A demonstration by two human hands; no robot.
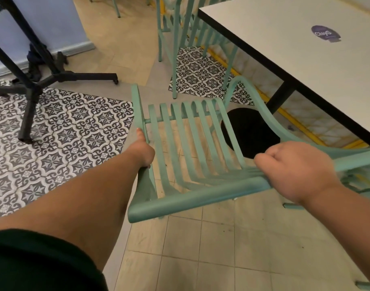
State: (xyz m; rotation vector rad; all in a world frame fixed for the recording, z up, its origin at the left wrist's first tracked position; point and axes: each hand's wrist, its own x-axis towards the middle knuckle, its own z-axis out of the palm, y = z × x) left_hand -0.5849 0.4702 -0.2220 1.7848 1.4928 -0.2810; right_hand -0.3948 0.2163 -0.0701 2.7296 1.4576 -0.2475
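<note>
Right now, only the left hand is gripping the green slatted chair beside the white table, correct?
No, both do: the left hand grips the green slatted chair on one side, the right hand on the other, beside the white table, as the head view shows.

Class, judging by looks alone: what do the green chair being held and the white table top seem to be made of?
The chair: probably painted metal, possibly moulded plastic; thin curved slats under an even matt mint-green coat. The table top: likely laminate-faced board; smooth flat white surface with a thin black edge.
</note>
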